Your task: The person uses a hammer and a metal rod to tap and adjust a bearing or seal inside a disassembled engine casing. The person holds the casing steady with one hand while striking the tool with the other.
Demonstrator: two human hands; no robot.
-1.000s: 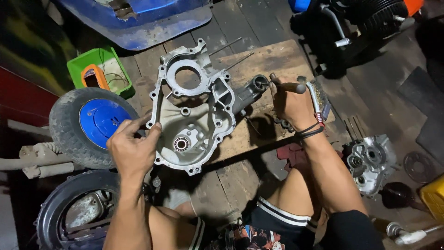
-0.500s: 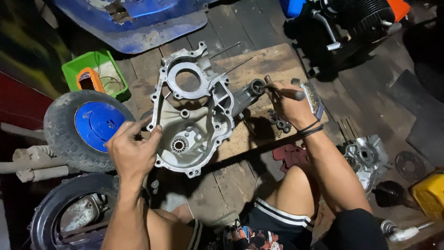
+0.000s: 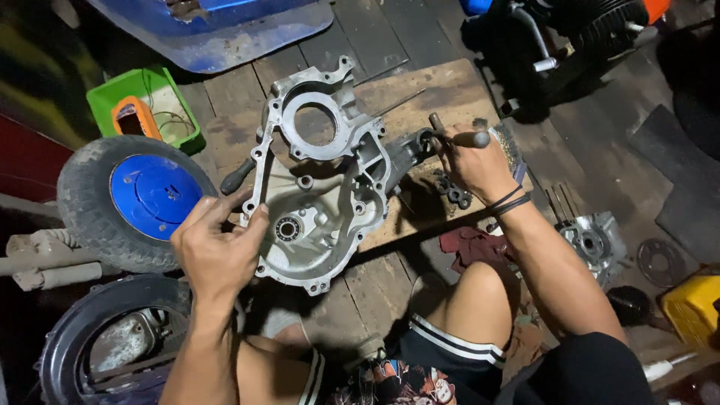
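Head view, looking down at a dark plank floor. Largest item: bare cast-aluminium engine crankcase half (image 3: 319, 195), lying flat across a worn brown wooden board (image 3: 442, 90) that serves as the surface. Left hand (image 3: 217, 251) grips the casing's lower left rim, fingers curled over the edge. Right hand (image 3: 476, 165) is clenched around a dark metal T-handle tool (image 3: 457, 135) seated at the casing's right-hand boss. Beside the left forearm: small grey tyre on a blue wheel disc (image 3: 142, 199); beyond it, green plastic tray (image 3: 150, 112). Smallest: loose black sprocket-like parts (image 3: 450, 191) just under the right hand. Judged risks: the casing overhangs the board, so hard torque could pivot or slide it if the left grip slackens; a slipping tool could round the fastener or knock the loose parts away
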